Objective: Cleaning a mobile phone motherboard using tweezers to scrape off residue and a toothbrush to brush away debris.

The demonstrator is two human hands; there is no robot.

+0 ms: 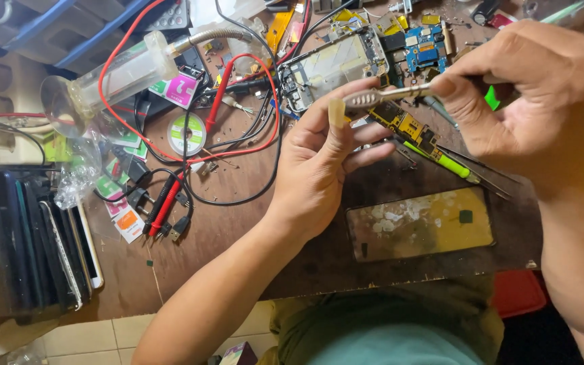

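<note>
closest to me, at the near edge of the brown workbench (238, 230), lies a flat phone panel (419, 224) with a yellowish, patchy face, just right of my left wrist. above it my left hand (319, 159) hovers over the bench, fingers loosely curled, thumb and forefinger raised and pressed around the tip end of a slim metal tool (386, 94). my right hand (528, 88) comes in from the right, thumb and forefinger pinching the same tool's shaft, the other fingers folded into the palm. the tool sits level between both hands, above the bench rather than on it. just under it rest a yellow circuit board (407, 125) and a green-handled screwdriver (441, 159) lying slantwise. to the left, red and black probe leads (170, 196) loop across the wood, beside a small roll of solder wire (188, 134). farther off sits an opened phone frame (332, 67) and a blue circuit board (424, 47). at the far left stands a clear syringe-shaped tube (116, 78), and a stack of phones (55, 243) leans on edge at the bench's left side.
</note>
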